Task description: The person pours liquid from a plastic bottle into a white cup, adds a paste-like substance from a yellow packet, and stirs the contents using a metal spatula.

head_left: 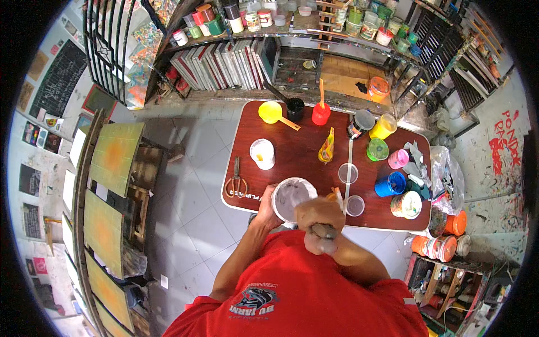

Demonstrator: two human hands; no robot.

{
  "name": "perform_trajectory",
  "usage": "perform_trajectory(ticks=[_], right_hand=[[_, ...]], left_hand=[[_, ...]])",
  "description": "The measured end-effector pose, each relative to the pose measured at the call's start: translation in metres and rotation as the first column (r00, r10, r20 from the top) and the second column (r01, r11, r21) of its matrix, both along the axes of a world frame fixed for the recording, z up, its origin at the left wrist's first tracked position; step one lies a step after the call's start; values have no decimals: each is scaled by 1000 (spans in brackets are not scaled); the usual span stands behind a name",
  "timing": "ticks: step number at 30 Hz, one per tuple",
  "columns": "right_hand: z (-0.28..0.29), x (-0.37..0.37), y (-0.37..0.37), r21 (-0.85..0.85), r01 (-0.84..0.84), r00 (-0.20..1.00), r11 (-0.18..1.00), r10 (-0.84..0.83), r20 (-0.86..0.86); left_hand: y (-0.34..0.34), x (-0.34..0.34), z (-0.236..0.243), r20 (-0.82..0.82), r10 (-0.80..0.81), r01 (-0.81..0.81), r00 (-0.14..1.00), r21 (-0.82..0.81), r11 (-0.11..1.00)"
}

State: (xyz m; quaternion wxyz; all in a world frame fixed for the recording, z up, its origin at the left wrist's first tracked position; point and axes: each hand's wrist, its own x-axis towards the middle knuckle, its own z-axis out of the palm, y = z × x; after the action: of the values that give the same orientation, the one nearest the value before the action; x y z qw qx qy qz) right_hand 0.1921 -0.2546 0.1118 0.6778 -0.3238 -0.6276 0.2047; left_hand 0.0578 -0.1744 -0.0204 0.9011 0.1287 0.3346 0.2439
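My left hand (268,206) is wrapped round the side of a white tub (277,209) at the table's near edge. Smooth greyish-mauve paint (292,197) coats the inside of the tub. Close to my chest, my right hand (321,222) is closed in a fist by the tub's right rim, overlapping it. Whatever the fist may grip is hidden. Just beyond that hand a thin pale stick-like piece (338,195) shows in part. Left of the tub lie scissors (237,182) with round handles, and a white paint-smeared container (262,154) stands farther back.
On the dark red table (303,140) stand a yellow cup (270,112), a black pot (295,108), a red pot (321,114), a blue container (389,184) and clear lids (355,205). Shelves with jars (252,21) line the back. A panel rack (115,157) stands left.
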Motion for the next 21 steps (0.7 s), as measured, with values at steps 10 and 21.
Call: perform_trajectory(ticks=[10,21], right_hand=[[1,10,-1,-47,155,988,987,-156,-12],[63,15,-7,51,-77,994,996,80,-68]], left_hand=[[-4,-1,-11,55,-129,127,990,46,991],[-17,4,-14,47,-120,120,992,7,993]])
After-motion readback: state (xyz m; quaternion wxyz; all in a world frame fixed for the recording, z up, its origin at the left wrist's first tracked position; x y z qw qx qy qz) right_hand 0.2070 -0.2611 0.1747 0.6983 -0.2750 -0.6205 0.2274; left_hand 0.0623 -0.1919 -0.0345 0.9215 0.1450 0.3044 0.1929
